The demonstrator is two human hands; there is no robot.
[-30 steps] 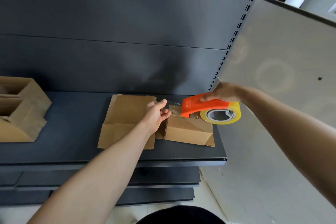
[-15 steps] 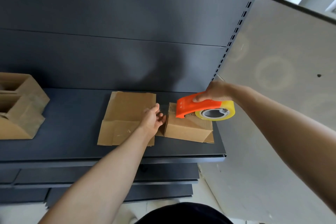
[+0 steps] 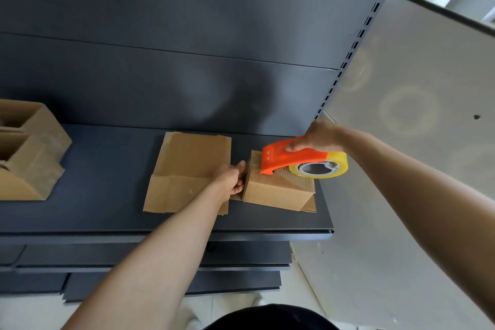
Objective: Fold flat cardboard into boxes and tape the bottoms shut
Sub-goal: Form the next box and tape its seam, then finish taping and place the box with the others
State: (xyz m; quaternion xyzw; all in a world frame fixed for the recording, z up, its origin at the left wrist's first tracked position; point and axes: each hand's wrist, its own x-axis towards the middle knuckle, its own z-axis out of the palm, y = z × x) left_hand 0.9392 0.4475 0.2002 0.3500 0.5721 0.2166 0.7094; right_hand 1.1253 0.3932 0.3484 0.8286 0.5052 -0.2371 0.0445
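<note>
A small folded cardboard box (image 3: 278, 190) stands on the dark shelf (image 3: 107, 169) near its right end, bottom side up. My right hand (image 3: 318, 136) grips an orange tape dispenser (image 3: 292, 158) with a yellowish tape roll, its front edge resting on the box top. My left hand (image 3: 231, 178) presses against the box's left side, thumb on the upper edge. A flat unfolded cardboard sheet (image 3: 187, 169) lies just left of the box, partly under my left forearm.
Two folded open boxes (image 3: 24, 153) sit at the shelf's left end. A grey side panel (image 3: 415, 115) rises right of the shelf. Lower shelves (image 3: 160, 257) step out below the front edge.
My left hand dropped from the tape end above the box to the box's left side. The dispenser came down onto the box top and shifted slightly right.
</note>
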